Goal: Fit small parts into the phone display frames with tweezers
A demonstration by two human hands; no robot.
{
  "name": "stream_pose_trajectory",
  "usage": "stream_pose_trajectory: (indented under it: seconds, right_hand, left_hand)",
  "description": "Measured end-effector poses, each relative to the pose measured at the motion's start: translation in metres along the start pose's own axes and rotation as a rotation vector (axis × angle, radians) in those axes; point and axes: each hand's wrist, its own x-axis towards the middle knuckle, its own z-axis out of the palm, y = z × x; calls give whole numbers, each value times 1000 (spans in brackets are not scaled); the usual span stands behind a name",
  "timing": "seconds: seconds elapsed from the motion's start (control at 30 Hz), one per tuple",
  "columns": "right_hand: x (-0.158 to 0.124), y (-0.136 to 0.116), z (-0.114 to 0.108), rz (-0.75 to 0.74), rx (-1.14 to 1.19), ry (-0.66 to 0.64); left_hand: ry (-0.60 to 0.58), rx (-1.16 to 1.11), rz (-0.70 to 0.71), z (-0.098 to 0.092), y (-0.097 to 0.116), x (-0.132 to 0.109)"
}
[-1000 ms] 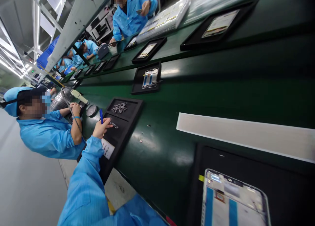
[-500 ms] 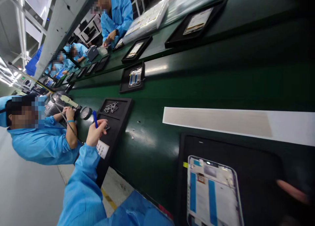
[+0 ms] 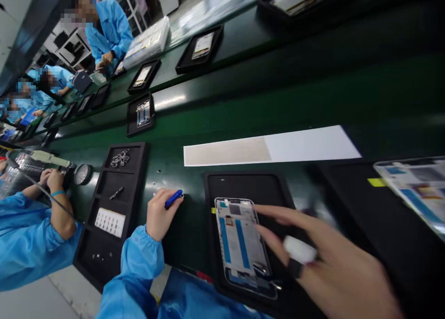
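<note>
My left hand is closed around a short blue pen-shaped tool. A tiny shiny piece shows at the tool's tip, too small to name. My right hand reaches in from the right, blurred, two fingers stretched to the right edge of an open phone frame. Something white with black below it sits at its curled fingers; whether worn or held, I cannot tell. The phone frame, with blue strips and a yellow tab, lies in a black tray.
A compartment tray with small metal parts and a white card stands at left. Behind lies a paper strip. Another phone frame sits at right. A co-worker's arm is at far left; black trays line the bench.
My left hand has left the compartment tray with the blue tool and moved right, over the green surface. My right hand has come to the phone frame. The view has shifted right.
</note>
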Motion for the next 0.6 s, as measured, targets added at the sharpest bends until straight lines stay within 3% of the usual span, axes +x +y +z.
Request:
stream_pose_trajectory:
  seconds: [0.17,0.3,0.47,0.6]
  right_hand:
    - [46,-33,41,78,382,-211]
    - [56,-37,63,132,469,-203]
    - [52,-41,67,122,476,-157]
    - [54,-35,64,174,539,-143]
  left_hand:
    - [100,116,258,-1,26,0]
    - [155,220,392,1,32,-2]
    - [157,243,406,4,27,-5]
    - [149,260,319,5,16,-3]
